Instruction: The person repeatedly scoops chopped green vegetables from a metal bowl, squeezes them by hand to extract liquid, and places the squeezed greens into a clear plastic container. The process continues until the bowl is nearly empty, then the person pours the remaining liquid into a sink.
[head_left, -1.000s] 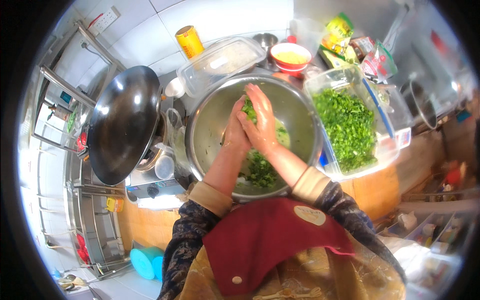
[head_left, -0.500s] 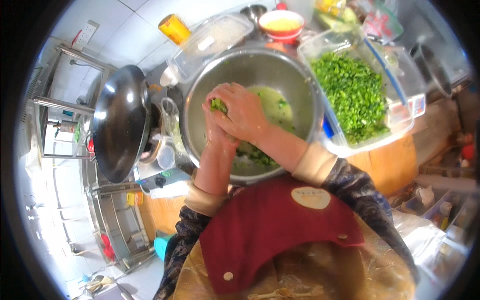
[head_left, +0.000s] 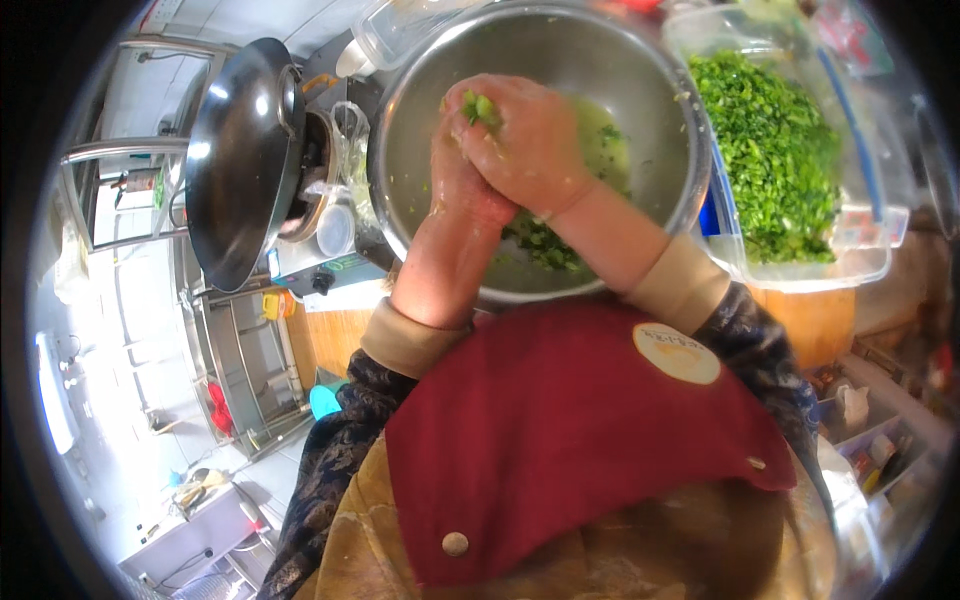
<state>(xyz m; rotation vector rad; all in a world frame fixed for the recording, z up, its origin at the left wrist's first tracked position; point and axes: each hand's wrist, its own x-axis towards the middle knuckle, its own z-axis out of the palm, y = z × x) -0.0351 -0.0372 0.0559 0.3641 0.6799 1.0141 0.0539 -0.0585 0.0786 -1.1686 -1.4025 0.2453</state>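
Both my hands press together over a large steel bowl (head_left: 660,150), squeezing a clump of chopped greens (head_left: 479,108) between them. My left hand (head_left: 458,170) is underneath and to the left, wet, its fingers mostly covered. Wrapped over it from the right is my right hand (head_left: 535,135). A bit of the greens pokes out at the top between thumb and fingers. Greenish liquid (head_left: 605,140) lies in the bowl, along with loose chopped greens (head_left: 545,247) beneath my wrists.
To the right stands a clear plastic tub (head_left: 745,270) full of chopped greens. A dark wok (head_left: 235,170) is tilted upright at the left, beside a small appliance with a knob (head_left: 322,282) and a clear plastic bag (head_left: 352,150). A clear lidded container (head_left: 400,30) is behind the bowl.
The view has tipped downward, so the bowl and tub appear higher. My hands stay clasped around the greens, with the grip turned slightly.
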